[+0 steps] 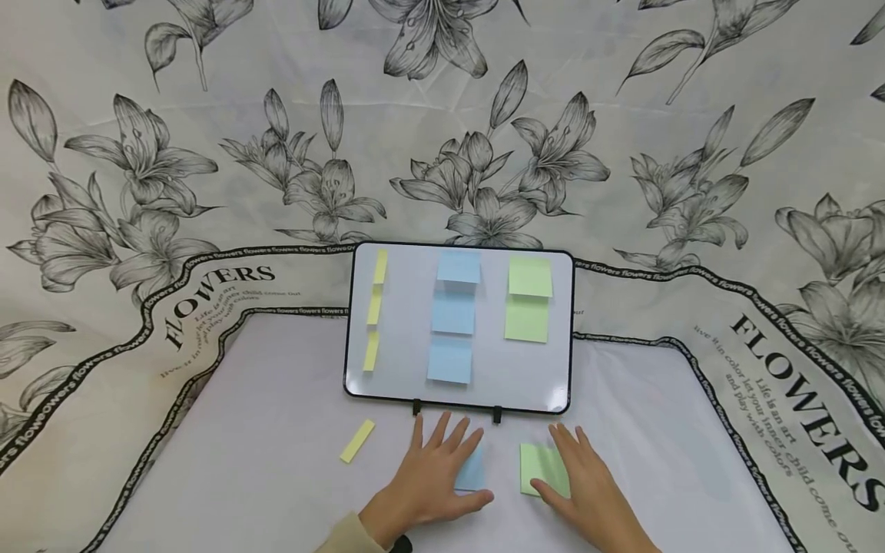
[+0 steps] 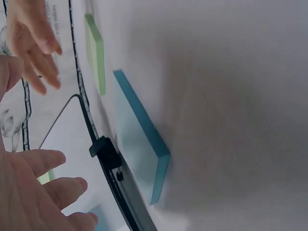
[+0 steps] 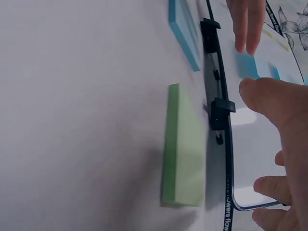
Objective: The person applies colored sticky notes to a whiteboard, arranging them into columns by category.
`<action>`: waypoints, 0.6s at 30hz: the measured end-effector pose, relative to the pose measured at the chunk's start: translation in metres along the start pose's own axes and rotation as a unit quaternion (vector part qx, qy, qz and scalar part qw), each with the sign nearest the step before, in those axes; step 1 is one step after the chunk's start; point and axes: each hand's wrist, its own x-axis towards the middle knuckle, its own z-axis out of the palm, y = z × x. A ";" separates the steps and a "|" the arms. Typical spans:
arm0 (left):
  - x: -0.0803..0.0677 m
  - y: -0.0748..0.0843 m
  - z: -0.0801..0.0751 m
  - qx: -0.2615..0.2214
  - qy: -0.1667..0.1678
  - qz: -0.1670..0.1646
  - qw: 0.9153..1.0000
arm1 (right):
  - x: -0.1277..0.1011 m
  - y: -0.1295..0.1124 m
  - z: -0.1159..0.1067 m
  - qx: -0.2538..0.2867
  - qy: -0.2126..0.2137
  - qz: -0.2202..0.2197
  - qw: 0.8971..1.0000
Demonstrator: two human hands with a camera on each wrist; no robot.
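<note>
My left hand hovers over a blue sticky note pad with its fingers spread, holding nothing. In the left wrist view the blue pad lies flat on the table, apart from the fingers. My right hand is above a green sticky note pad, its fingers extended and partly covering the pad. The right wrist view shows the whole green pad, with a gap between it and the hand. Left of both hands lies a narrow yellow sticky note pad.
A whiteboard stands behind the hands on black feet. It carries a column of yellow notes, a column of blue notes and two green notes. White cloth covers the table, and a flower-patterned cloth hangs behind.
</note>
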 end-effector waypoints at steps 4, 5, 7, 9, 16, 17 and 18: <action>-0.006 0.007 0.003 -0.007 -0.006 0.016 1.000 | -0.017 0.006 0.006 -0.019 -0.033 0.019 0.999; -0.007 0.008 0.003 -0.011 -0.009 0.019 1.000 | -0.019 0.007 0.007 -0.026 -0.036 0.018 0.999; -0.010 0.010 0.004 -0.018 -0.016 0.027 0.999 | -0.024 0.011 0.011 -0.034 -0.030 0.007 0.999; -0.012 0.011 0.004 -0.025 -0.023 0.035 0.999 | -0.027 0.013 0.013 -0.039 -0.024 -0.003 0.999; -0.019 0.012 0.006 -0.030 -0.032 0.065 0.997 | -0.029 0.019 0.018 -0.049 -0.007 -0.029 0.998; -0.020 0.012 0.007 -0.033 -0.035 0.068 0.997 | -0.029 0.019 0.019 -0.050 -0.008 -0.029 0.998; -0.020 0.012 0.007 -0.035 -0.037 0.071 0.996 | -0.029 0.020 0.019 -0.050 -0.011 -0.028 0.998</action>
